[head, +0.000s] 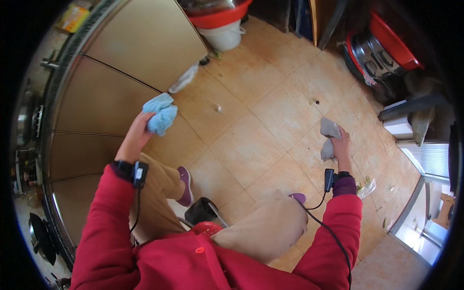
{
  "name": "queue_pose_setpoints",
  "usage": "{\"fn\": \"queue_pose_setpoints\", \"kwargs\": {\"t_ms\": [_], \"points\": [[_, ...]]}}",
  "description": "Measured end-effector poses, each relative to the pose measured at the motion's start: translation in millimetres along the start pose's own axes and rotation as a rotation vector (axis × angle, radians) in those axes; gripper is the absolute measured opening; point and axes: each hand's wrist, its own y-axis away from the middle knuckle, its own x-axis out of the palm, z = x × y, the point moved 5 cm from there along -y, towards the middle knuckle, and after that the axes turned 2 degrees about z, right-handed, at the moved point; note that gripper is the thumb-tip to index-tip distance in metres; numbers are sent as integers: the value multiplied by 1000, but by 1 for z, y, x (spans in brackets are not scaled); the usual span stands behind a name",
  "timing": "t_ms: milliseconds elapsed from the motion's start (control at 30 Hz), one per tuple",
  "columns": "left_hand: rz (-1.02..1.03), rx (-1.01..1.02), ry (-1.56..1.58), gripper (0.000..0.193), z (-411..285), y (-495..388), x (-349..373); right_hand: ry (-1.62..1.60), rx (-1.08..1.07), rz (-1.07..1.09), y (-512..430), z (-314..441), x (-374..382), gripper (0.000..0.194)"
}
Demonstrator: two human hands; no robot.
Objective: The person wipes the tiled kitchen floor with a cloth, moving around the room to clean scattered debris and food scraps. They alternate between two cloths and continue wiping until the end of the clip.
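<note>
A crumpled light blue cloth (161, 113) is gripped in my left hand (137, 135), held out before the cabinet doors (105, 87). On the other side, my right hand (342, 144) grasps a bunched grey cloth (329, 132) over the tiled floor (250, 141). Both cloths bulge out past the fingers. A black device (140, 174) is strapped to my left wrist, and a similar one (329, 180) to my right, each with a cable running back along the arm.
A white bucket (222, 36) under a red basin (219, 16) stands beyond the cabinets. At right are a steel pot (377, 54) and another red basin (393, 40). A clear plastic bag (368, 188) and scraps lie on the floor. A black bin (200, 210) sits between my legs.
</note>
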Motion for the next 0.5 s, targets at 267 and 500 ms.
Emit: {"fn": "queue_pose_setpoints", "kwargs": {"t_ms": [267,500], "points": [[490,-46,-72,41,-19,21,46,-162,-204,60,-3,205,-48,55],[1114,-126,-472,34,-12,48,50,246,-324,196,-11,327,134,57]]}}
